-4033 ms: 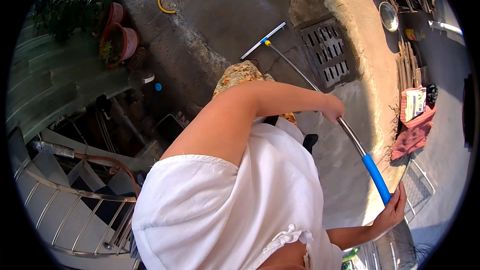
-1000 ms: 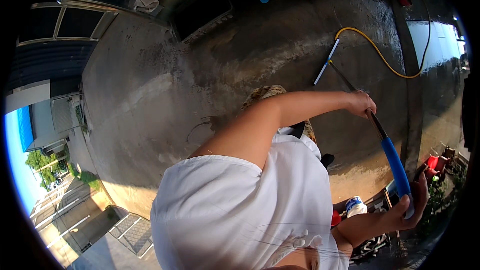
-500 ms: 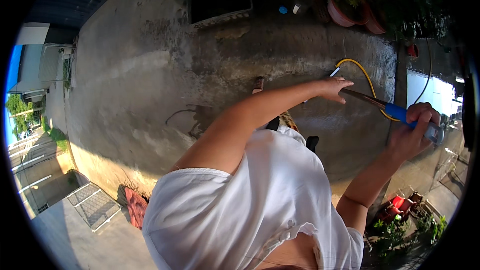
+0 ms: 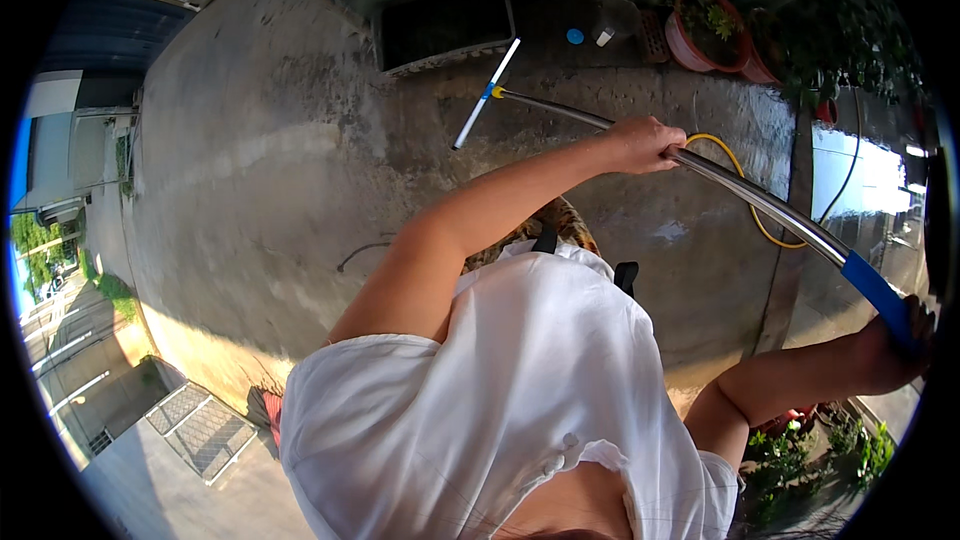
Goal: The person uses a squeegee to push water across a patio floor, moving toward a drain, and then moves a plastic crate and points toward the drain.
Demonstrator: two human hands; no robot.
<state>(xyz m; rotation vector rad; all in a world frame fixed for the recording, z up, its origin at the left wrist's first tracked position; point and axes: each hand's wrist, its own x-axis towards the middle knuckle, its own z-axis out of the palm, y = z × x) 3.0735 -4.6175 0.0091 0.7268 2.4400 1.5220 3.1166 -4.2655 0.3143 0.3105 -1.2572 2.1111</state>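
Note:
A long-handled floor squeegee stretches across the wet concrete [image 4: 300, 180] in front of me. Its white blade [image 4: 502, 62] lies at the far middle, joined by a yellow and blue piece to a silver pole [image 4: 762, 202]. My left hand [image 4: 648, 145] is closed round the middle of this pole, its arm reaching across from the left. At the right rim, my right hand [image 4: 897, 352] grips the blue sleeve [image 4: 872, 290] at the pole's near end. That hand is dark and partly cut off by the picture's rim.
A yellow hose [image 4: 737, 168] curves over the floor beyond the pole. At the back are a dark rectangular basin [image 4: 445, 25], a blue disc [image 4: 574, 36] and a pink plant pot [image 4: 705, 40]. Green plants [image 4: 790, 465] grow at the lower right. A wire-mesh frame [image 4: 202, 430] stands lower left.
The squeegee's blade has moved away and to the left, out from behind my left arm. My left hand's spread fingers have closed on the pole. My right hand has shifted right and nearer.

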